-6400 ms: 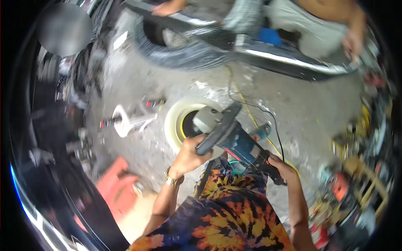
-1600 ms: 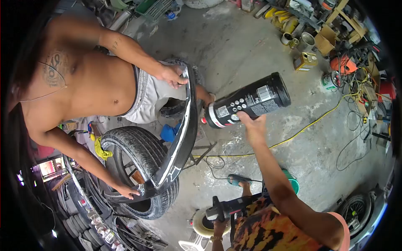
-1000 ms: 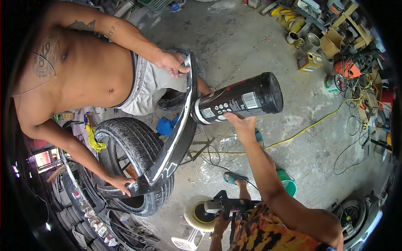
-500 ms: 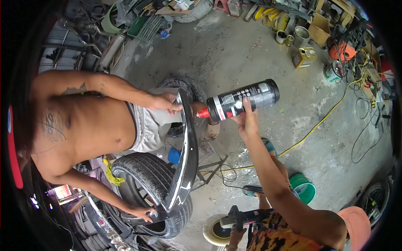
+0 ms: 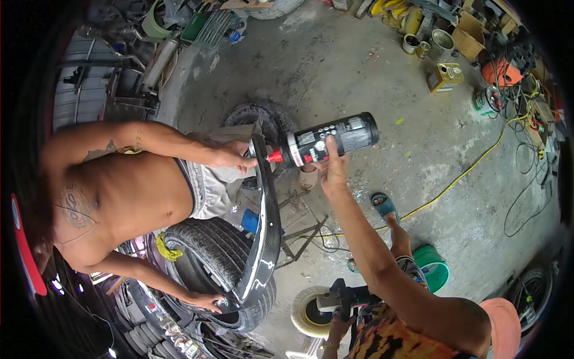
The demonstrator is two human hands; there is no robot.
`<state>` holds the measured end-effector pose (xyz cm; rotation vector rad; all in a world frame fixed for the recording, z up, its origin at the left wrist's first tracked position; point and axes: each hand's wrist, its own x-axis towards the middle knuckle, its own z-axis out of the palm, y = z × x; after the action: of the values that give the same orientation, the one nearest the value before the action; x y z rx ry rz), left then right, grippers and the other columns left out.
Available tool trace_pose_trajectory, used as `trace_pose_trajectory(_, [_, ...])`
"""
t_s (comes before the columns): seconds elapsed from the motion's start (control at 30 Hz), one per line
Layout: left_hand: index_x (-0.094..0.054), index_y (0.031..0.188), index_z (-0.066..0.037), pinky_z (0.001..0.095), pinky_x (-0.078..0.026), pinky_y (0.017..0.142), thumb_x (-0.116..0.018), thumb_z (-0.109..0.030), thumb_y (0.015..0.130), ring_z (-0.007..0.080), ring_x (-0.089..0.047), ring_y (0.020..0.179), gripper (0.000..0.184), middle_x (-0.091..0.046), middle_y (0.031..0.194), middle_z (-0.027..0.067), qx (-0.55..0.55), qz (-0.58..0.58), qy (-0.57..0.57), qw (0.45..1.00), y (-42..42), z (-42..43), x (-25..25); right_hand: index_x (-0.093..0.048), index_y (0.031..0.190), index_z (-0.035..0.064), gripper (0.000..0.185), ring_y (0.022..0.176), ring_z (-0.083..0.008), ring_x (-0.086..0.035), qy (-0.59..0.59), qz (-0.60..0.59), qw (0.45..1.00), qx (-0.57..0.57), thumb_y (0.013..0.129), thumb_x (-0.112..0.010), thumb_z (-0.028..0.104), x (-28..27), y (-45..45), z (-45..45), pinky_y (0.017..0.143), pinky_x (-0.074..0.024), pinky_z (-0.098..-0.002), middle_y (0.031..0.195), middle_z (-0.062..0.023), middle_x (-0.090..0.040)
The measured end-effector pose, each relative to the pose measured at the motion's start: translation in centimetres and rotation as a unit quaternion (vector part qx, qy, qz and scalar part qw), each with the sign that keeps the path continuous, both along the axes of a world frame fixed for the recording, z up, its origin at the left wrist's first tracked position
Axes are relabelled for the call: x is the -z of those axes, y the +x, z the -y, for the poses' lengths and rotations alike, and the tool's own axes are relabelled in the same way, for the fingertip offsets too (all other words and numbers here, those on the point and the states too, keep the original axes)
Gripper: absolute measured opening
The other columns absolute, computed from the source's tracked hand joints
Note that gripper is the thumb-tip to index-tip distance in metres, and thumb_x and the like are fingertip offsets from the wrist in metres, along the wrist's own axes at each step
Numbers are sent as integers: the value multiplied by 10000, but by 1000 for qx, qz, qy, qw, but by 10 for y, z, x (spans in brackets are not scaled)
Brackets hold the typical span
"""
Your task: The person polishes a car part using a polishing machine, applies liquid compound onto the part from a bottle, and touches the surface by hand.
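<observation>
A grey, stained concrete floor (image 5: 341, 78) spreads beneath the right hand (image 5: 335, 170). In the view, a yellow cord (image 5: 472, 167) crosses it from below that hand up toward the right. A green bucket (image 5: 431, 269) stands below and to the hand's right. Well apart, above and right of the hand, stand a gold can (image 5: 445, 78), a grey bucket (image 5: 442, 45) and a green-and-white can (image 5: 485, 102). Left of the hand lies a dusty tire (image 5: 239, 113).

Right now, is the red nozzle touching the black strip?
Cannot tell: the head view shows the nozzle right by the strip, with no clear contact or gap.
</observation>
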<state>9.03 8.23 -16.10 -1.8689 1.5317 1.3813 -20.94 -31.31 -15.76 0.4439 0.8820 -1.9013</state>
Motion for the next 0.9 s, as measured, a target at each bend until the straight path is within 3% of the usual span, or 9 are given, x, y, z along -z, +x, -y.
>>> trace_pose_trajectory(0.03, [-581, 1166, 5, 401, -486, 851, -743, -347, 775, 243, -605, 949, 550, -644, 1076, 179, -44, 15, -16, 999, 3, -91, -4, -410, 1283, 101, 662, 934, -192, -635, -1, -3, 1000, -6, 781, -772, 336, 4, -4, -6, 644, -611, -346, 1147, -61, -555])
trace_pose_trajectory(0.1, [-572, 1188, -5, 389, -477, 874, -764, -343, 741, 268, -598, 931, 592, -647, 1062, 171, -125, 30, 169, 977, -66, 3, -87, -420, 1281, 95, 684, 983, -214, -620, 27, 25, 999, -30, 777, -757, 410, 16, -15, -23, 765, -588, -408, 1162, -49, -564])
trace_pose_trajectory(0.23, [-483, 1339, -99, 397, -302, 1066, -754, -250, 760, 249, -429, 1269, 656, -504, 1354, 148, -133, -157, -264, 942, -3, -111, 19, -567, 1169, 122, 476, 987, -205, -644, 14, 40, 995, -85, 843, -673, 452, 36, -31, -87, 888, -549, -401, 1072, -56, -654])
trace_pose_trajectory(0.27, [-483, 1344, -105, 396, -293, 1072, -752, -240, 766, 241, -400, 1316, 652, -484, 1381, 137, -117, -143, -271, 945, 7, -121, 21, -577, 1158, 119, 466, 981, -220, -646, 44, 43, 989, -131, 845, -670, 450, 55, -31, -113, 892, -542, -405, 1067, -62, -659])
trace_pose_trajectory(0.33, [-575, 1216, -60, 474, -464, 893, -728, -254, 755, 405, -594, 1052, 523, -625, 1101, 253, -99, -53, -181, 977, 10, -110, -9, -587, 1152, 110, 465, 963, -245, -650, 70, 47, 964, -253, 849, -659, 455, 64, -17, -146, 893, -534, -416, 1064, -71, -664])
trace_pose_trajectory(0.43, [-584, 1175, -97, 493, -498, 787, -707, -280, 765, 423, -620, 922, 466, -655, 985, 228, -220, -22, -8, 975, 23, -132, -44, -587, 1156, 95, 487, 957, -253, -651, 62, 38, 882, -466, 868, -617, 486, 46, 21, -224, 871, -540, -423, 1055, -72, -667])
trace_pose_trajectory(0.5, [-590, 1064, -87, 500, -491, 740, -699, -279, 768, 418, -625, 873, 369, -658, 933, 209, -279, -19, -79, 957, 38, -156, -49, -577, 1179, 89, 495, 967, -241, -649, 97, 30, 846, -523, 893, -564, 493, 53, 61, -266, 883, -530, -411, 1071, -93, -657])
trace_pose_trajectory(0.57, [-583, 1016, -77, 493, -493, 720, -700, -263, 755, 402, -632, 859, 341, -659, 909, 206, -294, -10, -87, 952, 60, -198, -44, -566, 1202, 66, 515, 909, -234, -660, 35, 244, 741, -625, 881, -593, 468, 90, 83, -310, 833, -547, -387, 1074, -105, -653])
trace_pose_trajectory(0.9, [-602, 1004, -53, 472, -501, 729, -709, -290, 757, 401, -637, 796, 359, -655, 793, 216, -619, 33, -116, 776, 142, -401, -25, -614, 1124, 35, 460, 722, -245, -687, 324, -24, 437, -839, 834, -668, 388, 88, 392, -474, 690, -585, -389, 869, -116, -684])
